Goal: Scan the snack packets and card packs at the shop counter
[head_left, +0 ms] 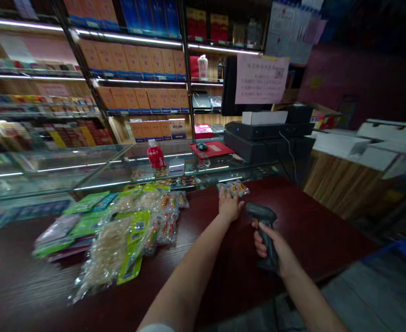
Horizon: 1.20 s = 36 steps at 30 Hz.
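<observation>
And the barcode scanner (261, 213) is up over the desk (307, 221), the right hand (275, 244) wrapped firmly around its grip! Its head points just beside the left hand (229, 206), fingers spread loosely on a clear snack packet (241, 187). That one lies apart from the heaped packets (111, 244) at left; which are scanned, which remain, I cannot tell. Beyond, a red bottle (155, 155) stands upright.
</observation>
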Tool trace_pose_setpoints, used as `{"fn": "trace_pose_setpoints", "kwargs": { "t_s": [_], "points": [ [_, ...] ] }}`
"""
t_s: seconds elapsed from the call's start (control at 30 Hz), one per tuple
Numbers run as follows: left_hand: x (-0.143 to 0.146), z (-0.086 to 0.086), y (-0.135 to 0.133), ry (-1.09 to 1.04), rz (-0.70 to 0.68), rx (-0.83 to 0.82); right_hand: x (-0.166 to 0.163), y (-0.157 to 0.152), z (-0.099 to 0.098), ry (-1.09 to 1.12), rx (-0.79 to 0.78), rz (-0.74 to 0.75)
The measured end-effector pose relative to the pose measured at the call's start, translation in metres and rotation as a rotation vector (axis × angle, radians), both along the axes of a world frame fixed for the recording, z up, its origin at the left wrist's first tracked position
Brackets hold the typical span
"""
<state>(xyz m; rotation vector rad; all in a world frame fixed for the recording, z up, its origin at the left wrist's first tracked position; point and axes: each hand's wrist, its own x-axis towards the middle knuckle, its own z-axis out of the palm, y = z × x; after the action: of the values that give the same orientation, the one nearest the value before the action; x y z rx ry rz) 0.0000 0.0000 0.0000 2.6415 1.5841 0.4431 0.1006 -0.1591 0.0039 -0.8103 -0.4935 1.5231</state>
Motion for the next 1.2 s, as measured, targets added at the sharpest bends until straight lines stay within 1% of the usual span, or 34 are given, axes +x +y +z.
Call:
{"fn": "trace_pose_setpoints", "kwargs": {
  "t_s": [0.13,0.27,0.4,0.53,0.63,0.73,0.87,0.93,1.0,1.07,1.2],
  "points": [
    [-0.001,0.002,0.000,-0.014,-0.007,-0.011,0.002,0.000,-0.001,-0.004,-0.004,-0.005],
    [-0.017,0.010,-0.013,-0.049,-0.006,-0.014,0.003,-0.001,-0.001,-0.029,-0.010,-0.008],
    [-0.051,0.026,-0.034,-0.109,-0.018,0.075,0.002,-0.004,0.000,-0.063,-0.006,-0.013],
    [-0.098,0.047,-0.056,-0.112,0.001,0.129,0.004,-0.006,-0.001,-0.049,-0.003,0.006],
    [-0.135,0.061,-0.074,-0.045,0.115,0.171,0.006,-0.006,-0.002,-0.014,-0.002,0.032],
    [-0.168,0.069,-0.095,-0.001,0.296,0.228,0.008,-0.006,-0.003,0.017,0.001,0.042],
    [-0.202,0.072,-0.118,0.017,0.583,0.229,0.010,-0.006,-0.003,0.049,-0.005,0.067],
    [-0.214,0.071,-0.126,0.028,0.679,0.191,0.012,-0.006,-0.002,0.062,-0.017,0.077],
    [-0.222,0.068,-0.131,0.032,0.700,0.143,0.013,-0.006,-0.002,0.070,-0.030,0.077],
    [-0.227,0.065,-0.132,0.029,0.686,0.119,0.014,-0.006,-0.003,0.068,-0.037,0.077],
    [-0.229,0.061,-0.132,0.004,0.650,0.153,0.015,-0.006,-0.003,0.062,-0.034,0.081]
  ]
}}
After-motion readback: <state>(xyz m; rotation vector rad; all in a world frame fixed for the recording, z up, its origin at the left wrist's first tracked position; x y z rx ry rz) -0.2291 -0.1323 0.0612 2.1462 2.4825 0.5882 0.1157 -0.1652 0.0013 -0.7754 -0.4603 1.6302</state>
